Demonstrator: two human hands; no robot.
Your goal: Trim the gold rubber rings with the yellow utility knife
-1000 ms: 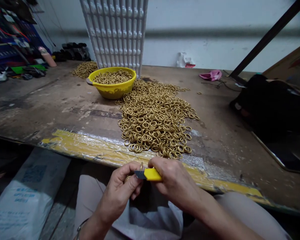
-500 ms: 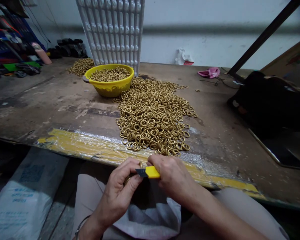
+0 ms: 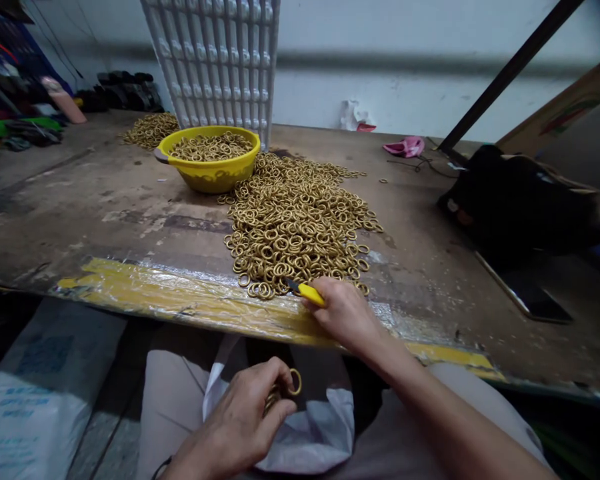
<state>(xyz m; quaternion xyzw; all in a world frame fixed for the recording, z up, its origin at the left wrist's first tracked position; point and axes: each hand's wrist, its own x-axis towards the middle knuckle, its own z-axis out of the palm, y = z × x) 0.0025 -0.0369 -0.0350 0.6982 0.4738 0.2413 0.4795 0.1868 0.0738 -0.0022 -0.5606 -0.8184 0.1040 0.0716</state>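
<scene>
The fingers of my left hand, low over my lap, are curled around some rings, and one ring stands upright at the tips of thumb and forefinger. To its right and farther off, the fingers of my right hand are wrapped round a yellow knife at the near edge of the heap. Its blade points left and a little away from me, the long axis slanting across the front edge of the counter.

That counter is brown and worn (scuffed down to pale patches in places), with yellow tape along my side. From the left it carries a pink bottle, a small pile of rings, a full yellow bowl before a ribbed panel, the heap, a pink cloth and a phone. A pale wall stands behind.

The print on the sack at lower left is too blurred to read. I can't count the rings inside my left hand; my right covers most of the knife's handle. The panel's top is cut off, and the black bundle at far right is hard to make out.
</scene>
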